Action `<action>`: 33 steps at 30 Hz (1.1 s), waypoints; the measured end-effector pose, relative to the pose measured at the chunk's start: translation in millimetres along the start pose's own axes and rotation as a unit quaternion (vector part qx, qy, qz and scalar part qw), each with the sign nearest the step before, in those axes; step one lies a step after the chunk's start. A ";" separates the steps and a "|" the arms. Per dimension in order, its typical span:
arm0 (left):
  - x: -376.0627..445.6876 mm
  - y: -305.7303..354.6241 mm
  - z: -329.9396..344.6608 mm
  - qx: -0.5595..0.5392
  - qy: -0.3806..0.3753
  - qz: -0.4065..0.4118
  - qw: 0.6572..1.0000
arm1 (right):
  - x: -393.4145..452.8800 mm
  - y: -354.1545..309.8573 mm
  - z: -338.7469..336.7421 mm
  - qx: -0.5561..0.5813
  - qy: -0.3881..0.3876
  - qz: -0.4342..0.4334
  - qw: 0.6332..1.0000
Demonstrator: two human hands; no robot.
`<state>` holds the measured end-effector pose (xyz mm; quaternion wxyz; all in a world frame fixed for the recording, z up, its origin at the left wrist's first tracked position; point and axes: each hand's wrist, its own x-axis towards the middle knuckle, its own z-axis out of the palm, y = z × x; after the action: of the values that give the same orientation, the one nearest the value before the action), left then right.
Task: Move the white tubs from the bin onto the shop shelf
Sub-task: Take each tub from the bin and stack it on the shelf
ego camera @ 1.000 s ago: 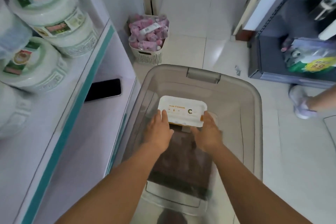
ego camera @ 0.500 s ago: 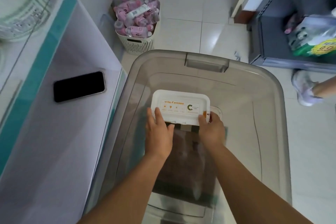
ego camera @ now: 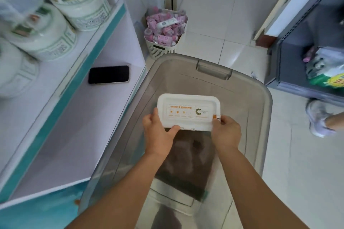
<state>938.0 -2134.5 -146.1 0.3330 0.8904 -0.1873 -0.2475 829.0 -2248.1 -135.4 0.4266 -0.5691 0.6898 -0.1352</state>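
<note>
A flat white rectangular tub [ego camera: 189,110] with an orange label and a green C sits between both my hands, inside the grey translucent bin [ego camera: 268,109]. My left hand [ego camera: 158,132] grips its near left corner, thumb along the front edge. My right hand [ego camera: 226,132] grips its near right corner. The tub seems raised off the bin's floor. To the left stands the white shop shelf [ego camera: 61,132] with a teal edge strip. A dark cloth-like patch lies on the bin's floor beneath my wrists.
Round white tubs [ego camera: 78,3] with green labels are stacked on the upper shelf. A black phone [ego camera: 108,74] lies on the lower shelf. A white basket [ego camera: 163,31] of pink bottles stands behind the bin. A person's shoe [ego camera: 316,117] is at the right, near a dark rack [ego camera: 290,46].
Both hands have closed tighter on the tub's near corners and it has risen slightly towards me. The view has tilted up, bringing the upper shelf's round tubs back into sight.
</note>
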 end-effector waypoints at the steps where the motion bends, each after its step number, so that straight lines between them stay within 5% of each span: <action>1: -10.8 4.6 -7.1 -0.010 0.013 -0.001 1.000 | -7.7 -3.3 -9.3 -0.001 -0.008 -0.016 1.000; 17: -210.2 56.0 -113.9 -0.085 0.256 0.004 0.963 | -153.1 -46.5 -138.1 0.065 -0.148 -0.219 0.962; 33: -391.5 -12.6 -235.9 -0.138 0.417 -0.049 0.897 | -343.4 -37.9 -132.3 0.069 -0.312 -0.350 0.881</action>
<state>757.4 -1812.5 123.7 0.4872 0.8653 0.0488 0.1072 752.1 -1990.3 118.7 0.5828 -0.7553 0.2662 -0.1381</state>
